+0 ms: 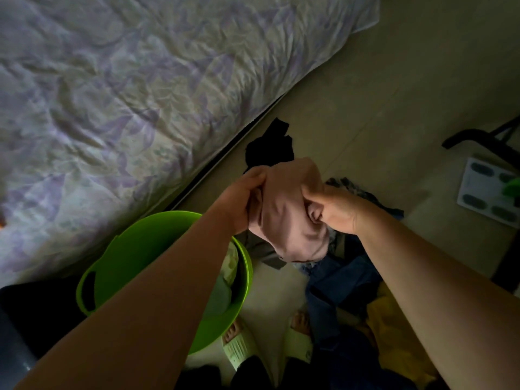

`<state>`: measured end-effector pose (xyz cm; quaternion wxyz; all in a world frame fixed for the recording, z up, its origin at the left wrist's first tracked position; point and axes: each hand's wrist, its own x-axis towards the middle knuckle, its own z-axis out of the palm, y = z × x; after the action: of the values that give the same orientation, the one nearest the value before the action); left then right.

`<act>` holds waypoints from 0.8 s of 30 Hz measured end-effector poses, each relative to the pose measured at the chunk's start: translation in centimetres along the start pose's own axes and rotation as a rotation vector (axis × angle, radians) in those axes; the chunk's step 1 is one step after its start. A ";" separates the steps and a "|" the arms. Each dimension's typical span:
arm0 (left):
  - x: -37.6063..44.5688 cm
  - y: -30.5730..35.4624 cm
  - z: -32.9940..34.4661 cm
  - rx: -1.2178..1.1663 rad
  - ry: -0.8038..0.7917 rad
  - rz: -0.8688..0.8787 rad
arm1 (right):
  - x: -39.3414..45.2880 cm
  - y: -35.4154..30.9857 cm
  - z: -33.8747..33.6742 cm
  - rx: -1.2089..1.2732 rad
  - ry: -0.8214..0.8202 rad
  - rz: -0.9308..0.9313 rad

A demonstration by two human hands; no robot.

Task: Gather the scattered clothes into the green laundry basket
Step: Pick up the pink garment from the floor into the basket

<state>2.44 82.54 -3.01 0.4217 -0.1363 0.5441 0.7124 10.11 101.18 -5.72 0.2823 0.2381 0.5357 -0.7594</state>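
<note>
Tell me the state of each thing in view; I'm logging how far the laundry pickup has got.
pink garment: lifted, bunched between both hands.
left hand: gripping it.
right hand: gripping it.
green laundry basket: upright by the bed, some pale clothes inside.
black garment: on floor.
blue jeans: on floor.
yellow garment: on floor.

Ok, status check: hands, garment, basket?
Left hand and right hand both gripping pink garment, held above floor. Green laundry basket lower left, partly filled. More clothes on floor.

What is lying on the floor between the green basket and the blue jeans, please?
Head view: bare floor and the person's sandalled feet separate green basket from blue jeans.
</note>
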 end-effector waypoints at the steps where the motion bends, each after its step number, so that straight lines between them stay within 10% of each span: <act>1: 0.0 0.6 -0.1 -0.037 0.005 -0.003 | -0.1 0.0 0.1 -0.056 -0.028 0.000; 8: 0.4 -0.3 -1.3 0.115 0.085 -0.019 | 1.3 -1.5 1.3 -0.040 0.223 -0.181; 16: 1.7 -1.7 -1.6 0.362 0.303 0.089 | 1.3 -2.0 2.8 -1.346 0.204 0.080; 24: 0.7 -2.0 -0.5 0.217 0.429 0.198 | 2.0 -1.5 1.6 -1.517 0.451 -0.263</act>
<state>3.36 82.56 -4.94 0.2367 -0.1844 0.7052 0.6424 7.51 99.75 -5.51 0.1605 0.0640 0.9736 -0.1489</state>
